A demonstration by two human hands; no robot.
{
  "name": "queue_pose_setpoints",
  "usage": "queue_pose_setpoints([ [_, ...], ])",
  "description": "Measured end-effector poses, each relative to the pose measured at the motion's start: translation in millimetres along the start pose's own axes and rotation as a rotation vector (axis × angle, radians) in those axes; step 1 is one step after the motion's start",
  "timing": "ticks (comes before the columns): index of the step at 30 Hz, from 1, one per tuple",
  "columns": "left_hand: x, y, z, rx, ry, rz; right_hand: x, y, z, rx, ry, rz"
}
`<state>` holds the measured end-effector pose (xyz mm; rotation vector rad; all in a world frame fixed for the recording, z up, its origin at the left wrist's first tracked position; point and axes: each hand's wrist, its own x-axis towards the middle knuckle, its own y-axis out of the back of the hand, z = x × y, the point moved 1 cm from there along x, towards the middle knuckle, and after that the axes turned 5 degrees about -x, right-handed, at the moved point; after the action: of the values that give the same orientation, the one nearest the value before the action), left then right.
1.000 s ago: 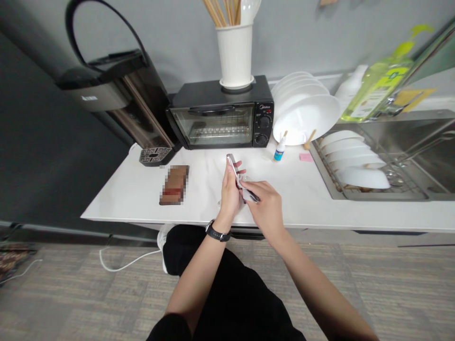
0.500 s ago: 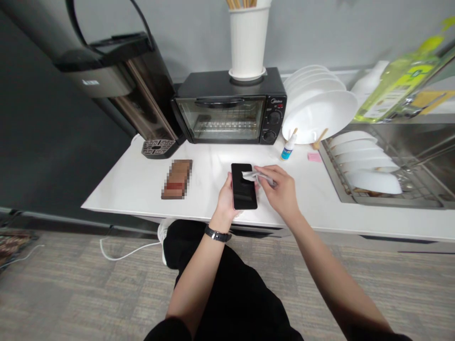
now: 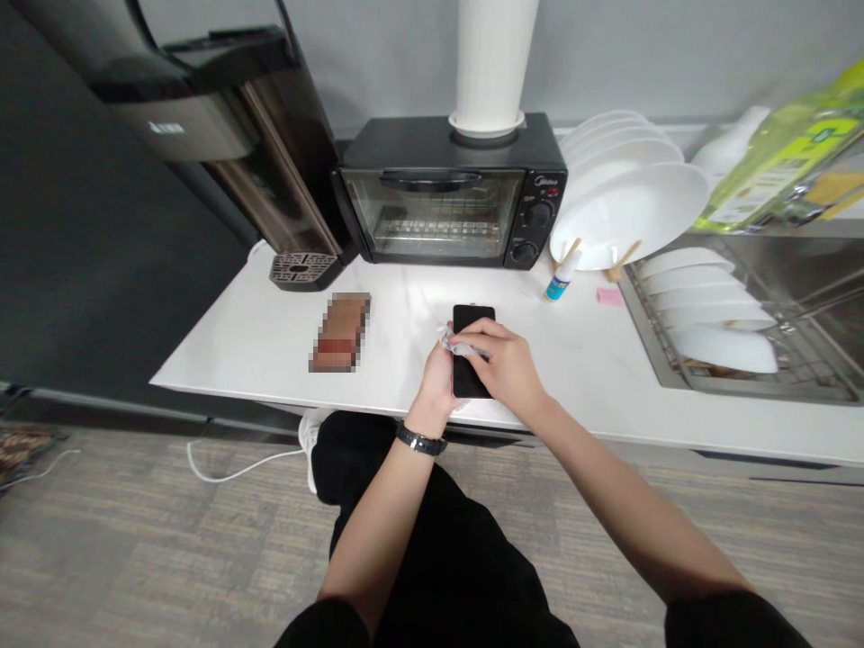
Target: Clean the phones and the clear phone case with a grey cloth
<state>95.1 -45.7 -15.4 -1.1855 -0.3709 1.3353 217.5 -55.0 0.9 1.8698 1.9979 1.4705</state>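
My left hand (image 3: 436, 376) is closed around the left side of a smartphone (image 3: 471, 382), held screen up over the front of the counter. The screen is black. Across it reaches my right hand (image 3: 505, 362), its fingers pinching a crumpled white tissue (image 3: 454, 344) at the phone's left edge, close to my left thumb. Part of the screen is hidden under my right hand. A small spray bottle (image 3: 560, 281) with a blue label stands behind and to the right of the phone. To the left lies a brown pixelated flat object (image 3: 341, 331).
A black toaster oven (image 3: 432, 216) with a white cup (image 3: 492, 67) on top stands at the back. Left of it is a drink dispenser (image 3: 270, 171). White plates (image 3: 625, 216), a pink slip (image 3: 608, 296) and a sink with bowls (image 3: 725, 346) are on the right.
My right hand has moved the tissue leftward across the phone, from the upper right of the screen to its left edge. The camera view has shifted slightly.
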Motion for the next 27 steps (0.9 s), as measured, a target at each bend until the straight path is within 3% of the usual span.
queue_pose_setpoints([
  [3, -4.5, -3.1, -1.1, -0.085, 0.123, -0.048, -25.0, 2.5, -16.7, -0.09, 0.082, -0.011],
  [9, -10.9, -8.0, -0.8, -0.162, 0.086, -0.011, -52.7, 19.4, -24.7, -0.152, 0.084, -0.084],
  [13, -15.1, -17.4, 2.5, -0.191, 0.154, 0.001, -37.0, 28.5, -3.5, -0.251, 0.044, -0.019],
  [18, -15.6, -20.2, 5.8, -0.172, 0.183, 0.05, -2.4, 21.7, 21.4, -0.306, -0.048, 0.034],
  [22, -13.8, -17.4, 4.2, -0.164, 0.185, 0.06, 17.0, 8.5, 22.0, -0.292, -0.118, 0.12],
  [27, -14.6, -15.7, 3.3, -0.157, 0.13, 0.061, 24.3, -2.8, 10.0, -0.195, -0.148, 0.127],
])
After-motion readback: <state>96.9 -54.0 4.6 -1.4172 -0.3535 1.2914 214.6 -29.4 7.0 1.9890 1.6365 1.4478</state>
